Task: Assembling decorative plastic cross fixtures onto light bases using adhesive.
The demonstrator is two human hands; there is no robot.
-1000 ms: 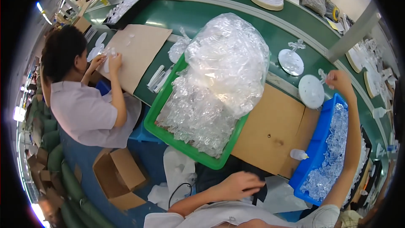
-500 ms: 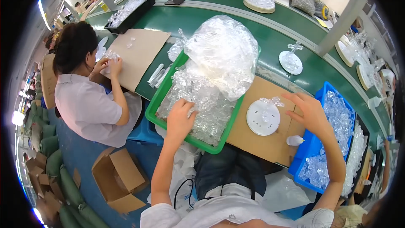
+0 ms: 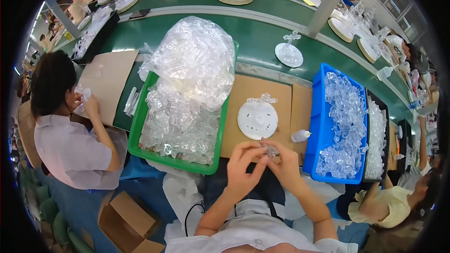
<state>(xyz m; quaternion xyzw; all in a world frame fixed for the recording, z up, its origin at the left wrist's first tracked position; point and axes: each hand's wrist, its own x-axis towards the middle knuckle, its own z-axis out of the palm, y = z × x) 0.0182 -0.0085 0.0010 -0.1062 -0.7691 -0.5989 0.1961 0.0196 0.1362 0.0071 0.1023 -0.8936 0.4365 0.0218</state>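
Clear plastic piece (image 3: pixel 270 150) pinched by fingers of left hand (image 3: pixel 244 165) and right hand (image 3: pixel 285 165), near white disc (image 3: pixel 258 120).

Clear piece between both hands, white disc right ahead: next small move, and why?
Probably carry the clear piece forward to the white disc. Left hand and right hand pinch it together at the near edge of the cardboard sheet, with the disc just beyond. One clear part already stands on the disc's far rim; the rest looks bare.

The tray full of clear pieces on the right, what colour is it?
Blue tray, seen in the head view.
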